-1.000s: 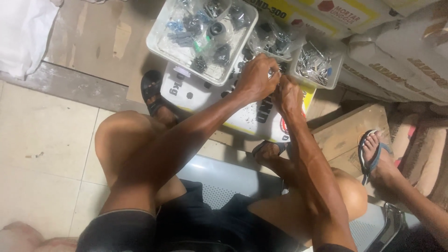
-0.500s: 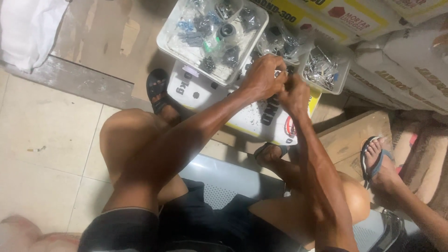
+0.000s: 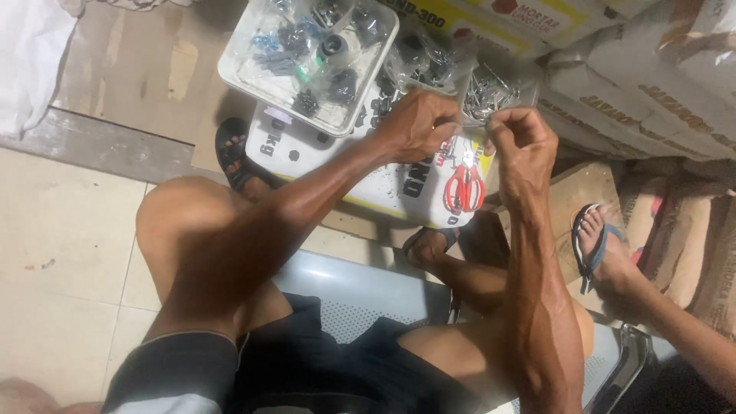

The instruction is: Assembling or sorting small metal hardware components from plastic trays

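Above the white sack (image 3: 307,149), both hands are up and working. The left hand (image 3: 418,123) is curled into a loose fist, fingers closed, though what it grips is hidden behind the knuckles. The right hand (image 3: 521,142) sits just beside it at three o'clock, fingertips pinched on something small I cannot make out. Directly below the gap between them, at six o'clock, lie the red-handled scissors (image 3: 464,184) on the sack, long axis running twelve to six, handles toward the body; the right hand is the nearer one. Out at ten o'clock sits the clear tray (image 3: 307,54) of dark fittings, and at twelve o'clock a small tub of metal screws (image 3: 487,92). Far right, another person's sandalled foot (image 3: 602,245).
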